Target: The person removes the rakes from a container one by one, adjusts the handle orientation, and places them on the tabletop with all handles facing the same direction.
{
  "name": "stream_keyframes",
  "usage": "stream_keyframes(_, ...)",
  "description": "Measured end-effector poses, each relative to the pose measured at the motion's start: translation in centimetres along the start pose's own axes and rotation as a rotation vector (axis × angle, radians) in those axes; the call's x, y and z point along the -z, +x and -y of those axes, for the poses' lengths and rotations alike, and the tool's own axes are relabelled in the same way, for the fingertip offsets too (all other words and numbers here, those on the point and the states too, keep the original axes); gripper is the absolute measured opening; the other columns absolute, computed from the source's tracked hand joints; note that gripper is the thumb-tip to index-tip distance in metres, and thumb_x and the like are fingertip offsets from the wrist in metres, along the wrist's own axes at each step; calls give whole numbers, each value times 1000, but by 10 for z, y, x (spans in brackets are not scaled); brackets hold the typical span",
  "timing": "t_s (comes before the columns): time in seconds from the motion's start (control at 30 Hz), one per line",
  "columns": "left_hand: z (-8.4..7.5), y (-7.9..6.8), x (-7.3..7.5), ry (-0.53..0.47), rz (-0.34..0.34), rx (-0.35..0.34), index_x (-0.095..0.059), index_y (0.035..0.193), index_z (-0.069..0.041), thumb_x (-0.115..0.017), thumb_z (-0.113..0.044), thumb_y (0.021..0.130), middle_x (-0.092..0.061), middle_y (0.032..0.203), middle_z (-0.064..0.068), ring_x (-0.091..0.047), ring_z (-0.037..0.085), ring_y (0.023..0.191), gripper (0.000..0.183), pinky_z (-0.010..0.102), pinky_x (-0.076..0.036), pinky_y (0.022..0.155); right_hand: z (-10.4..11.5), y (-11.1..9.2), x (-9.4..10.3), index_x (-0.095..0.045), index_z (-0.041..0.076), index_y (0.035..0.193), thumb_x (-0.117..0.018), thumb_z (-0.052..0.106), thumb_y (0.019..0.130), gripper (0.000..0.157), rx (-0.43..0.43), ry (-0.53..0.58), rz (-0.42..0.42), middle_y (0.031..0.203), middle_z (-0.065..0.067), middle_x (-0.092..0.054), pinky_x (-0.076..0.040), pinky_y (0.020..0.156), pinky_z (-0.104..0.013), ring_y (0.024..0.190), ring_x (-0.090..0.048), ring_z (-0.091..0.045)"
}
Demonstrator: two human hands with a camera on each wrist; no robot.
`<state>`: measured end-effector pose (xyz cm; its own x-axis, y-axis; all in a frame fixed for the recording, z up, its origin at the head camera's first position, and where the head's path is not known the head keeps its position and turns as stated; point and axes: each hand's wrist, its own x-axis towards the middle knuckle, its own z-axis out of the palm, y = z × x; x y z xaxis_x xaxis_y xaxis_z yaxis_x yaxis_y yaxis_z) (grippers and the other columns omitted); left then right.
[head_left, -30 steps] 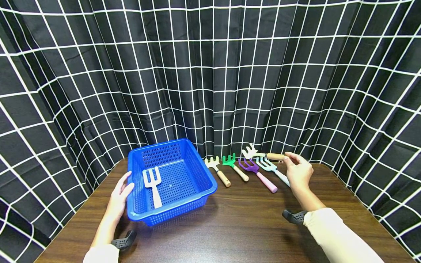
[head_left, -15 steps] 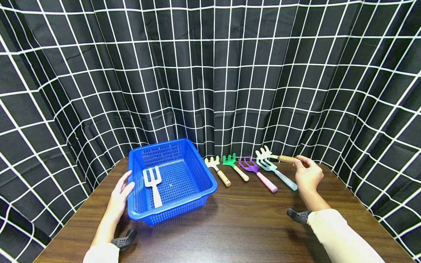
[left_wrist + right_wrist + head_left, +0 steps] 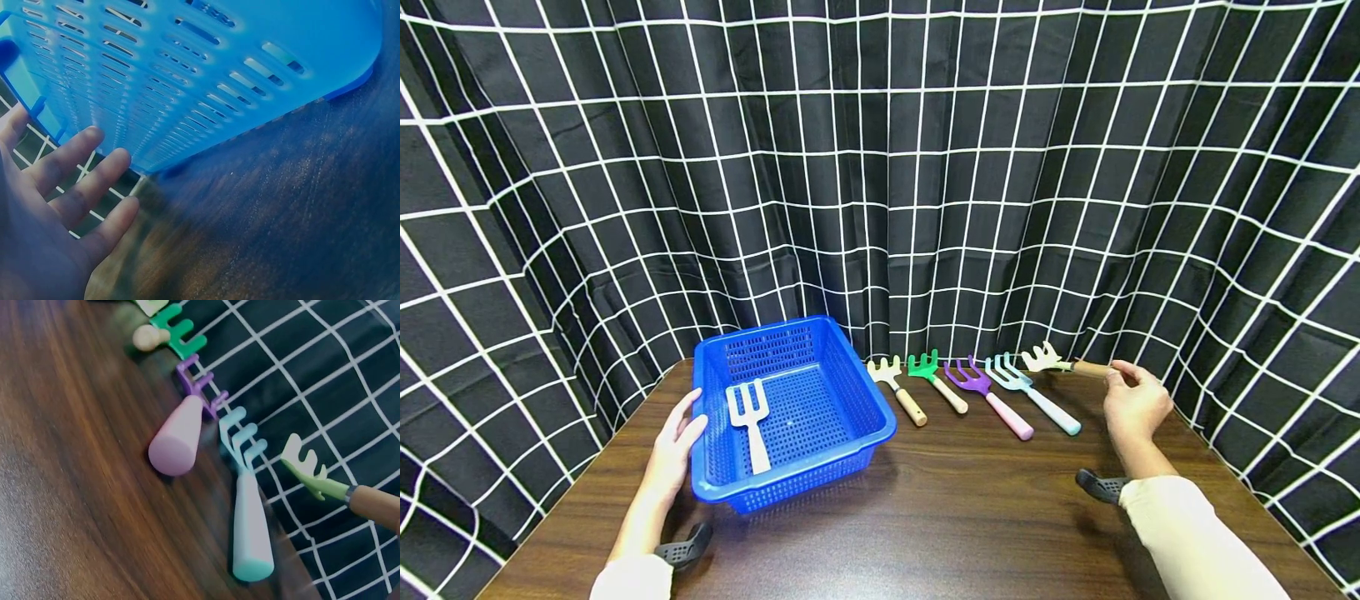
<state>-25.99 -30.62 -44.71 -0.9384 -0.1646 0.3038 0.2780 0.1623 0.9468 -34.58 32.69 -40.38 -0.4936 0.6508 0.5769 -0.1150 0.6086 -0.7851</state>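
My right hand (image 3: 1138, 407) pinches the end of the wooden handle of a small garden rake (image 3: 1088, 368) with a cream head. The rake is held level, tines pointing left, and in the right wrist view its head (image 3: 301, 464) shows against the curtain. On the table to its left lies a light-blue garden fork (image 3: 1047, 406). My left hand (image 3: 672, 454) rests at the left rim of a blue plastic basket (image 3: 797, 473). In the left wrist view, its fingers (image 3: 103, 231) are spread and nearly straight beside the basket's perforated wall. Inside the basket lies a white garden fork (image 3: 752, 421).
Between basket and light-blue fork lie a cream-headed rake (image 3: 906, 402), a green rake (image 3: 943, 387) and a purple fork with a pink handle (image 3: 996, 406). They form a row on the brown wooden table (image 3: 955, 517). A black curtain with white grid lines (image 3: 880, 192) hangs behind.
My right hand has moved right with the cream rake, from above the purple and light-blue forks to beyond the light-blue one. The left hand and basket stay put.
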Motion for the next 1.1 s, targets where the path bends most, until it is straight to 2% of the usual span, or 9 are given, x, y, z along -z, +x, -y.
stream_keyframes(0.13, -1, -1, 0, -10, 2, 1, -30, 150, -8, -46, -25, 104, -44, 133, 27, -64, 11, 97, 52, 26, -54, 74, -3, 0, 3, -74, 0, 101, -64, 3, 87, 18, -37, -24, 3, 98, -21, -70, -36, 85, -42, 93, -60, -33)
stream_keyframes(0.27, -1, -2, 1, -17, 9, 3, -28, 151, -8, -45, -25, 105, -41, 137, 30, -63, 9, 97, 52, 24, -53, 73, -5, -1, 5, -74, -1, 101, -63, 2, 87, 18, -30, -31, -5, 95, -22, -70, -36, 85, -43, 89, -59, -34)
stream_keyframes(0.6, -3, -2, 0, -3, 19, 22, -27, 152, -10, -45, -25, 105, -39, 141, 31, -62, 7, 96, 53, 22, -52, 72, -21, -5, 7, -71, -6, 100, -61, 0, 85, 19, -51, -60, 17, 102, -27, -66, -33, 92, -49, 101, -56, -43)
stream_keyframes(0.8, -2, -2, 0, -14, 23, 18, -27, 152, -9, -44, -24, 105, -38, 142, 31, -62, 7, 97, 53, 22, -52, 73, -30, -9, 8, -71, -5, 103, -60, 2, 88, 20, -165, -51, 19, 107, -27, -65, -34, 93, -48, 106, -53, -44)
stream_keyframes(0.93, -2, -2, 0, -11, 22, 17, -27, 152, -9, -44, -25, 105, -39, 140, 32, -63, 8, 96, 52, 23, -52, 73, -36, -10, 10, -69, -5, 109, -57, 2, 90, 24, -228, -66, 57, 112, -27, -64, -34, 96, -48, 110, -51, -45)
stream_keyframes(1.1, -4, -3, 0, 5, 12, 25, -27, 152, -10, -43, -25, 105, -41, 137, 32, -65, 12, 92, 51, 26, -54, 70, -43, -13, 14, -66, -7, 112, -57, 0, 88, 26, -232, -103, 124, 115, -30, -61, -33, 97, -50, 112, -49, -48)
